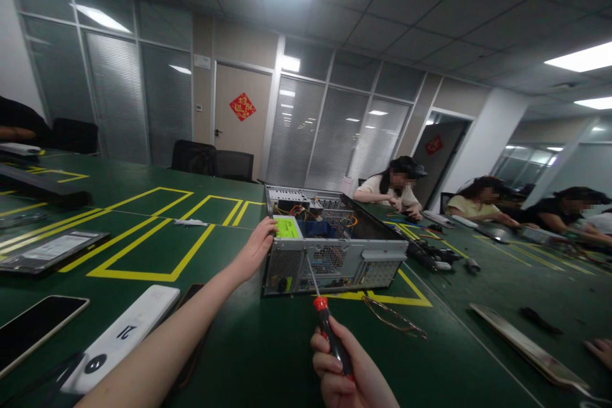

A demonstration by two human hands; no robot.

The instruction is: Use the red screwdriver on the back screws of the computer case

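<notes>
An opened computer case [335, 261] lies on the green table in front of me, with cables and parts showing inside. A power supply with a yellow-green label [287, 227] sits in its near left corner. My left hand [257, 248] grips the case's left edge beside that label, its fingertips bent over the top. In my right hand [342, 363] is a screwdriver [329, 331] with a red and black handle. Its thin shaft points up at the case's near panel, and the tip is close to the power supply's right side; whether it touches a screw I cannot tell.
Glasses [394, 317] lie near the case's right front. At left are a hard drive [55, 248], a phone [38, 328] and a white device marked 21 [127, 331]. A long flat object [530, 347] lies at right. Other people work along the table's far right side.
</notes>
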